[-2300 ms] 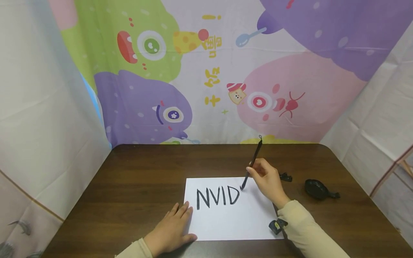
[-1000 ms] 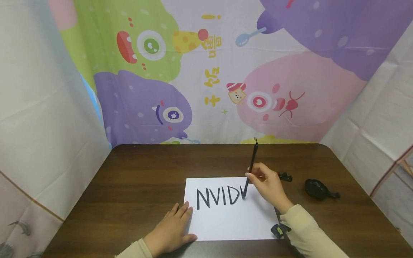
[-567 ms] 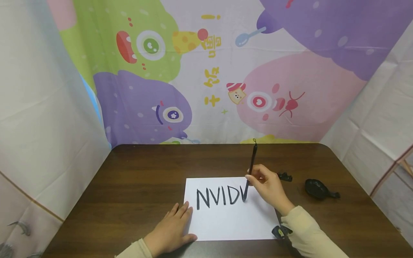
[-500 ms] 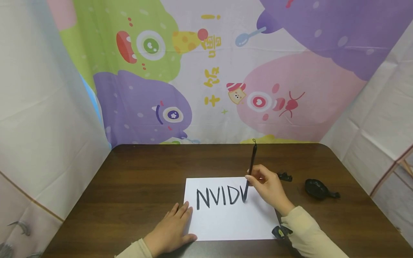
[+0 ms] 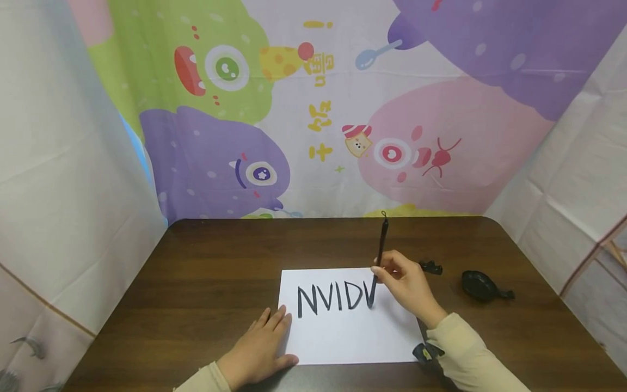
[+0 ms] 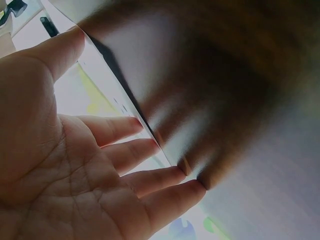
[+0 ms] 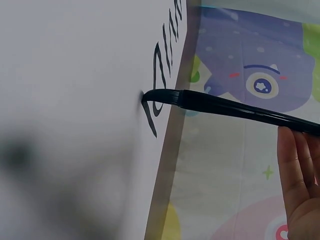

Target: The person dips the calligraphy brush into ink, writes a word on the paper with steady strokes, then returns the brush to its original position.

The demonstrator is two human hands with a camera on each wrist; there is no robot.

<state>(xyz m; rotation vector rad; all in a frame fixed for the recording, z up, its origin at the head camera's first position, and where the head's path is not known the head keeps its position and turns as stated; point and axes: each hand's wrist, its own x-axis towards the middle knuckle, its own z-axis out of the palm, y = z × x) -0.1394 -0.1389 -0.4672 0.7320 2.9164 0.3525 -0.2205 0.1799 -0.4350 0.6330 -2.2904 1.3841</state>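
Observation:
My right hand pinches a black writing brush that stands nearly upright, with a hanging loop at its top end. In the right wrist view the bristles of the brush bend against the white paper, at the lower end of a slanted black stroke. The sheet of paper bears the black letters NVID, followed by that stroke. My left hand lies with fingers spread at the paper's left edge. The left wrist view shows its straight fingertips touching the surface at the sheet's edge.
A small black dish with a handle stands to the right on the brown wooden table. A small black rest sits behind the right hand, partly hidden. A printed cartoon curtain hangs behind the table.
Over the past two seconds the brush has come down the paper, leaving a slanted stroke right of the D. In the last half second it has barely moved. The left hand stays in place.

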